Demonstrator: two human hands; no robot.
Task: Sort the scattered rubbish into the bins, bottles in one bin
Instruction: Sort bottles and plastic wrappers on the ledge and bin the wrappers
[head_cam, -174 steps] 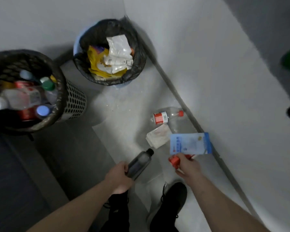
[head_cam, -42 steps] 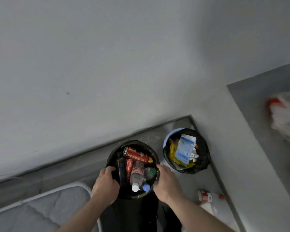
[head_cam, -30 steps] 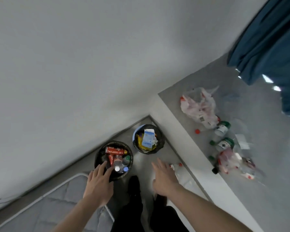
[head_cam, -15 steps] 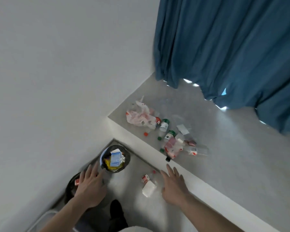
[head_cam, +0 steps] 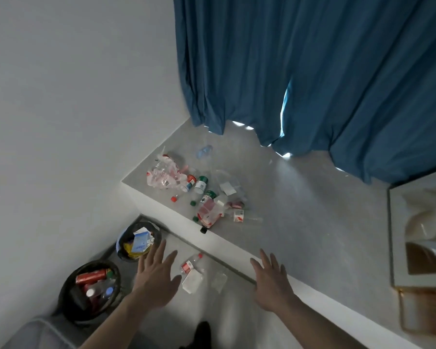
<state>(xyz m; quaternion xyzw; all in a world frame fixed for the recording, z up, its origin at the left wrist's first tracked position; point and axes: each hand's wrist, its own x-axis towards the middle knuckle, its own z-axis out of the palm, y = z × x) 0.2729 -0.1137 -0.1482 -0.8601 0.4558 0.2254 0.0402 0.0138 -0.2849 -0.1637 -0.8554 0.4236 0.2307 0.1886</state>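
My left hand [head_cam: 155,280] and my right hand [head_cam: 271,282] hover above the floor, fingers spread, holding nothing. Down at the lower left stands the black bin [head_cam: 68,302] full of bottles and cans. Behind it the blue bin [head_cam: 122,250] with a black liner holds wrappers and a blue packet. A clear bottle with a red label [head_cam: 190,264] and a white packet [head_cam: 193,282] lie on the floor between my hands. On the raised grey ledge [head_cam: 312,210], scattered rubbish lies in a heap: a crumpled plastic bag [head_cam: 163,176], green-capped bottles [head_cam: 200,183], loose caps.
A blue curtain [head_cam: 312,71] hangs over the back of the ledge. A white wall [head_cam: 61,109] fills the left. A framed mirror or tray [head_cam: 420,238] sits at the right edge. A grey mattress corner [head_cam: 38,333] lies at the bottom left. My dark shoe [head_cam: 203,328] shows below.
Earlier I held a dark bottle and a blue packet; both now sit in the bins. My hands let go of the black bin, and my view has swung up and right toward the ledge.
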